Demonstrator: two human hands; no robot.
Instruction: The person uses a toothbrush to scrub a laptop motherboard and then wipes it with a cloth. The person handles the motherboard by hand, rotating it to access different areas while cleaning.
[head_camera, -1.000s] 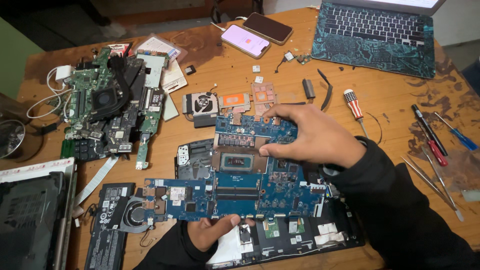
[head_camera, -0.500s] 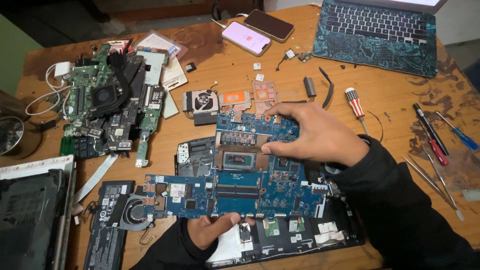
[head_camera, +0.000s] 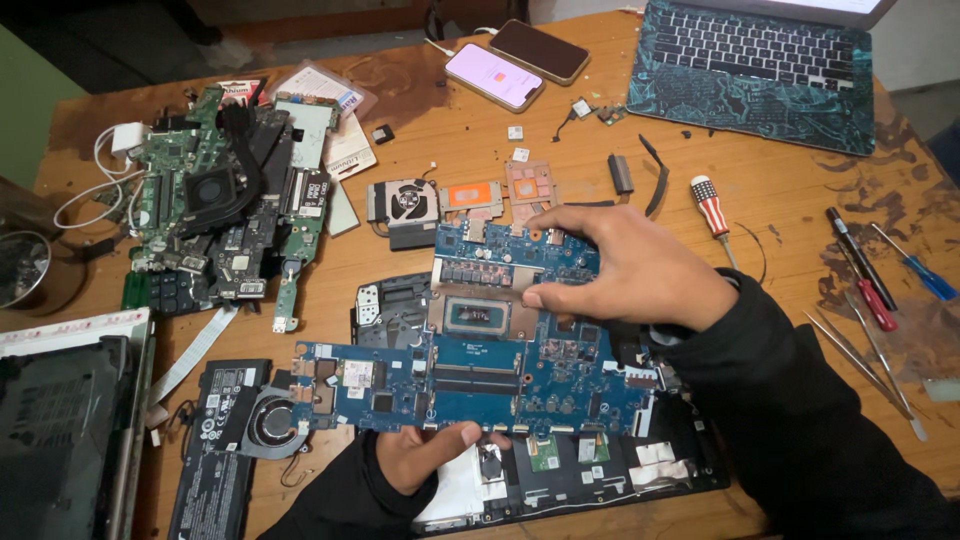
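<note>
A blue laptop motherboard (head_camera: 480, 370) with a central chip and a small fan at its left end is held above an open black laptop base (head_camera: 600, 470). My left hand (head_camera: 425, 455) grips the board's near edge from below, thumb on top. My right hand (head_camera: 630, 270) reaches in from the right and pinches the board's upper right part, fingers lying over it beside the chip.
A heap of green circuit boards (head_camera: 215, 220) lies at the left. A cooling fan with copper heatsink (head_camera: 440, 205) sits behind the board. Two phones (head_camera: 520, 65) and a laptop (head_camera: 760, 60) are at the back. Screwdrivers and tweezers (head_camera: 870, 290) lie at the right; a black battery (head_camera: 215, 450) is near left.
Both hands keep their hold on the blue board. The board and hands have barely shifted; the view has moved slightly.
</note>
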